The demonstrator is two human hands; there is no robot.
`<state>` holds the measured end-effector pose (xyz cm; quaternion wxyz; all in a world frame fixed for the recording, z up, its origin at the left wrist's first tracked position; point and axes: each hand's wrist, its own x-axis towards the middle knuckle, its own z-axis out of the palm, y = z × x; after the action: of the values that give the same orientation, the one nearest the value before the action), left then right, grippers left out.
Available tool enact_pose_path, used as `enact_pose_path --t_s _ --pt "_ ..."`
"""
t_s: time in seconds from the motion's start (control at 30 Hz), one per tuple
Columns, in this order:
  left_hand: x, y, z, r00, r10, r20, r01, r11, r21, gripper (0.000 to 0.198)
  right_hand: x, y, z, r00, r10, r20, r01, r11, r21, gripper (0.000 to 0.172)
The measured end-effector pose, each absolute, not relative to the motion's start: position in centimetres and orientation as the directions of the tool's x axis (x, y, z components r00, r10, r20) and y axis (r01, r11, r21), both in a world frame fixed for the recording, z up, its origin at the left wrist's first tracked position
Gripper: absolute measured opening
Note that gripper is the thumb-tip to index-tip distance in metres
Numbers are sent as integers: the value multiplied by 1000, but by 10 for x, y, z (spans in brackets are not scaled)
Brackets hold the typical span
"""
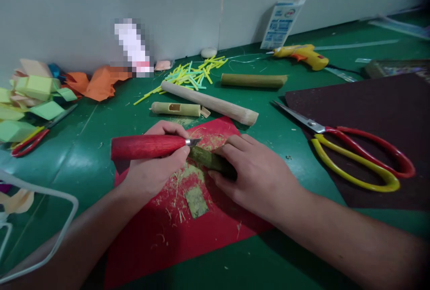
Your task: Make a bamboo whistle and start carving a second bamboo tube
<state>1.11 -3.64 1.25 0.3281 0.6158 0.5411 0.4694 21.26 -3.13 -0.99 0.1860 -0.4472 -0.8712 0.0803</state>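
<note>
My left hand (157,164) is closed on a carving knife (149,146) with a thick red handle. Its short metal blade points right, at the near end of a dark green bamboo piece (210,159). My right hand (253,171) grips that bamboo piece from the right, fingers wrapped over it. Beneath both hands lies a red sheet (141,254) strewn with fine shavings and a small greenish square (196,201). Just beyond are a short bamboo tube with a cut opening (188,109) and a longer pale stick (215,101).
Large scissors (319,131) rest on a dark sheet (363,106) at right. Farther back are a yellow glue gun (304,54), a bamboo tube (253,80), yellow sticks (184,77) and a carton (282,23). Folded papers (36,88), smaller scissors (33,140) and a white frame (72,205) are left.
</note>
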Motion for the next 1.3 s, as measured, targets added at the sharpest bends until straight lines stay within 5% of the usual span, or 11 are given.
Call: enact_pose_path --t_s 0.37,0.57,0.83,1.3 --pt "31 -24 2 42 914 403 454 -377 808 17 209 -33 -8 -512 821 254 761 571 -310 14" --pt "46 -15 2 -198 918 345 450 -227 863 11 208 -33 -11 -519 827 217 749 562 -350 18" --pt "46 -15 -1 -125 929 348 452 -259 853 30 209 -33 -9 -528 818 229 738 575 -352 14" --pt "49 -15 -5 -145 922 360 471 -256 844 32 206 -36 -10 -516 829 217 736 558 -382 16"
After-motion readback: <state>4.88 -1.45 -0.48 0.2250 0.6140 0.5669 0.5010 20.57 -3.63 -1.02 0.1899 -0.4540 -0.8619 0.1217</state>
